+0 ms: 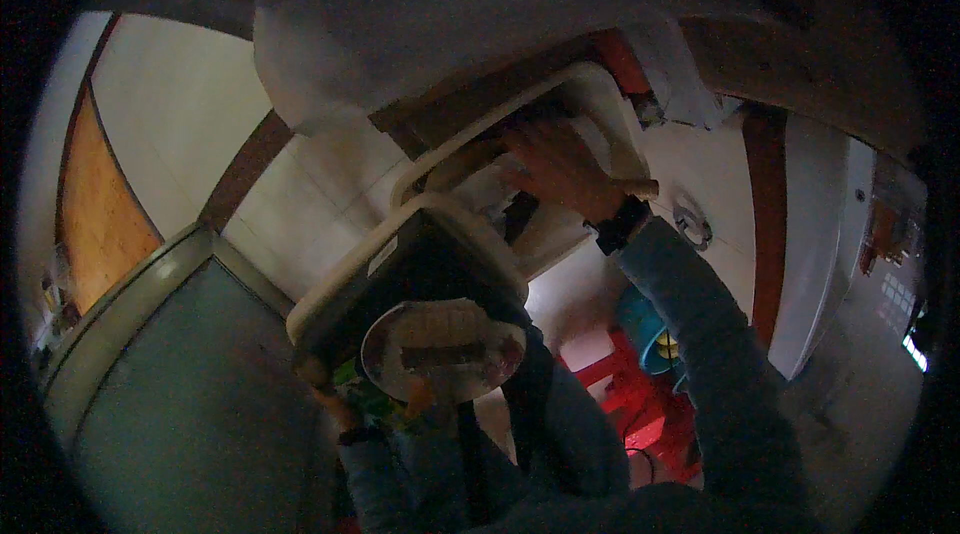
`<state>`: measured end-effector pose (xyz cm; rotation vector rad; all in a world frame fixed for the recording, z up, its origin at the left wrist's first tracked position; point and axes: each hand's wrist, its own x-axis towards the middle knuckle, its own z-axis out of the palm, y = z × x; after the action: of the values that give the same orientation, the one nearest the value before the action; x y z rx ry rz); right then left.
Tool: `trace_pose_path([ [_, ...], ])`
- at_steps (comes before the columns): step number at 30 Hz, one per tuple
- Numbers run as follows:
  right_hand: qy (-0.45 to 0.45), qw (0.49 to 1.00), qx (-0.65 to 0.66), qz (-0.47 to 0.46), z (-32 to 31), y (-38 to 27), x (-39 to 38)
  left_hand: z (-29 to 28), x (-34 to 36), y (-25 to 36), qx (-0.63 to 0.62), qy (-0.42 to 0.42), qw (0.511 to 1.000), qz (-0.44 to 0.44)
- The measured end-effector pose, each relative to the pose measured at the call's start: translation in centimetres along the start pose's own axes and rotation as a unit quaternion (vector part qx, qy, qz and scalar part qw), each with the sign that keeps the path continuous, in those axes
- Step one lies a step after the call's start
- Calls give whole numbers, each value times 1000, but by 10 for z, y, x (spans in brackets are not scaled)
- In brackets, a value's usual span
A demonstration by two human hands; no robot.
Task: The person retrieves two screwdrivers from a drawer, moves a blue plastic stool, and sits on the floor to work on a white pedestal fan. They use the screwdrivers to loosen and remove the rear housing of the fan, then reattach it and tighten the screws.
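My right hand [560, 164], with a dark watch at the wrist, reaches into a pale, round-cornered bin [615, 104]; its fingers look stretched out over the dim contents. Nothing can be made out in its grasp. Nearer to me is a second pale-rimmed bin [345, 284] with a dark inside. At that bin's near left corner is my left hand [325, 394], in shadow, its fingers mostly hidden. Beside it lies something green [375, 399], perhaps a package. In front of the near bin shows a pale oval dish or lid [445, 344] with a brownish middle.
A large grey-green panel with a pale frame [190, 354] stands at the left. Pale floor tiles [300, 204] lie beyond. A blue container [640, 329] and a red object [650, 414] are near my right forearm. A floor drain [690, 224] lies farther right.
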<state>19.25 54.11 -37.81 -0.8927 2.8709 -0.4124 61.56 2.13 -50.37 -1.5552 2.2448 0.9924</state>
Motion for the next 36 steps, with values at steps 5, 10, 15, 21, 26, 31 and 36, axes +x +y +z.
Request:
trace_pose_path([
  [5,-183,976,-97,-73,-2,7,-13,10,-6,-12,-3,-1,999,-33],
  [10,-264,952,-8,154,31,55,4,13,-6,-15,-13,-9,999,-43],
  [15,-113,974,-194,35,113,94,2,16,-4,-19,-22,-8,999,-47],
  [21,-16,991,-23,127,129,92,8,17,-14,-29,-35,-18,997,-72],
  [26,-198,974,-103,30,65,66,16,14,-33,-20,-44,-33,992,-117],
  [31,-122,989,-74,-39,-34,31,8,28,-32,20,-339,-187,921,42],
  [36,-152,942,56,293,-116,-16,-71,54,-26,67,-355,-203,905,120],
])
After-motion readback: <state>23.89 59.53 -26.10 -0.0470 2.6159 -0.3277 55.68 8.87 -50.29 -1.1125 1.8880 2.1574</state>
